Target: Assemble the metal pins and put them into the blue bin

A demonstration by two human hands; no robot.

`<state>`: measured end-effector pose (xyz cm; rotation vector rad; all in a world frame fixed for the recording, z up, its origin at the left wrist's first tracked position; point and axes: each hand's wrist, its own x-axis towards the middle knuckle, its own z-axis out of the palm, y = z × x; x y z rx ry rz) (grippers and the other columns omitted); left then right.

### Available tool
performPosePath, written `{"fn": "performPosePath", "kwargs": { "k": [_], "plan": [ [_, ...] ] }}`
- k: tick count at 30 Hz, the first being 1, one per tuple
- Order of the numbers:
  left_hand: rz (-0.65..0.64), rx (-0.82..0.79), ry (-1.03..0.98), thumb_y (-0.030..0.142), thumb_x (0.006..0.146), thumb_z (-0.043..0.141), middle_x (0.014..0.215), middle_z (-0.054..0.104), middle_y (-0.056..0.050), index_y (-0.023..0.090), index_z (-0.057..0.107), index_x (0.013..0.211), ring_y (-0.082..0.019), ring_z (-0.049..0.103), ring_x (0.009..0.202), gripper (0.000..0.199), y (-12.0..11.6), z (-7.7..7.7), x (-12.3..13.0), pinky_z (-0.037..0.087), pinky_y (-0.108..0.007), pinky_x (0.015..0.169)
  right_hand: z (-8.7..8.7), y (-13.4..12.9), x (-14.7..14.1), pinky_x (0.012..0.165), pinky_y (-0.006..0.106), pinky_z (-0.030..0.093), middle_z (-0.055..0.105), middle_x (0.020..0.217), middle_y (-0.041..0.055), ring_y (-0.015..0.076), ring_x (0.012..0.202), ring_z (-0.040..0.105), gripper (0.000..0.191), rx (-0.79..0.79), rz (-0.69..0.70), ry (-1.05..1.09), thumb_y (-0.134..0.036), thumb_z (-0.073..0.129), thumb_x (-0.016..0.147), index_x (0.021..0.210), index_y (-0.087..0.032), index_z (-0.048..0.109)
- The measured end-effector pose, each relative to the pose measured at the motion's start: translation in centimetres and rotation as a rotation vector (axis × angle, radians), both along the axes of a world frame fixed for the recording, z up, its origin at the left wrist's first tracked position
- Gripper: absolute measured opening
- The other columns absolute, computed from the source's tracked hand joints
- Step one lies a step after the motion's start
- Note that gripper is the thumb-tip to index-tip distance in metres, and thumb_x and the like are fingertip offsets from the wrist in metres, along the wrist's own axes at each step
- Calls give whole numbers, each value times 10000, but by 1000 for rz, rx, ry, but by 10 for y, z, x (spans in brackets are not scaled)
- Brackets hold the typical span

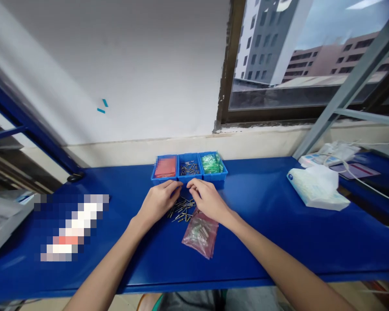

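My left hand [160,198] and my right hand [209,198] face each other just in front of the blue bins, fingertips pinched. Anything between the fingertips is too small to make out. Below them on the table lies a loose pile of thin metal pins [182,211], partly covered by my left hand. A pinkish clear plastic bag [199,242] with some small pieces showing inside lies nearer me, under my right wrist. Behind the hands, three joined blue bins [188,178] hold red plastic bags [166,167], more metal pins [189,168] and green plastic packets [210,164].
A tissue pack [317,190] sits on the right of the blue table [259,224], near a power strip [314,160] and white cables. At left is a blurred-out item [74,229]. Wall and window stand behind; metal posts [353,93] rise at both sides.
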<state>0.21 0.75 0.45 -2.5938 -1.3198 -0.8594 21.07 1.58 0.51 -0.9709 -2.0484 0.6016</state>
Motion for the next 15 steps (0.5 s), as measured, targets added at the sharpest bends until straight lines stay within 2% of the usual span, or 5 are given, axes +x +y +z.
{"fn": "performPosePath", "kwargs": {
  "k": [3, 7, 10, 13, 15],
  "plan": [
    [46, 31, -79, 244, 992, 514, 1022, 738, -54, 195, 642, 1132, -176, 719, 837, 195, 2, -3, -9, 557, -267, 792, 6, 2, 12, 800, 291, 453, 694, 979, 54, 172, 896, 643, 235, 35, -25, -41, -93, 434, 965, 1061, -198, 621],
    [11, 22, -51, 247, 1008, 498, 1041, 741, -62, 192, 645, 1147, -178, 725, 861, 210, 2, -3, -9, 571, -280, 811, 14, 4, 18, 746, 275, 453, 705, 907, 37, 160, 815, 645, 178, 4, -29, -15, -129, 482, 966, 984, -198, 644],
    [-100, 7, -73, 209, 1019, 477, 1052, 728, -73, 187, 643, 1172, -163, 714, 905, 227, -3, 0, 1, 572, -259, 807, 14, 2, 13, 716, 260, 453, 705, 836, 16, 148, 763, 645, 158, -70, -10, -9, -128, 532, 942, 1005, -197, 658],
    [-270, -24, -238, 161, 1014, 479, 1070, 721, -83, 175, 641, 1180, -144, 703, 949, 233, -14, 6, 10, 568, -236, 841, 17, -1, 11, 706, 248, 453, 712, 848, 9, 137, 755, 641, 187, -95, 43, -25, -125, 555, 929, 1040, -201, 684],
    [-318, -25, -354, 142, 995, 519, 1030, 735, -69, 174, 651, 1164, -134, 711, 897, 216, -21, 9, 13, 572, -219, 812, 21, -3, 14, 729, 250, 457, 728, 899, 14, 137, 790, 648, 178, -69, 100, -28, -160, 564, 944, 1006, -209, 723]
  ]
}}
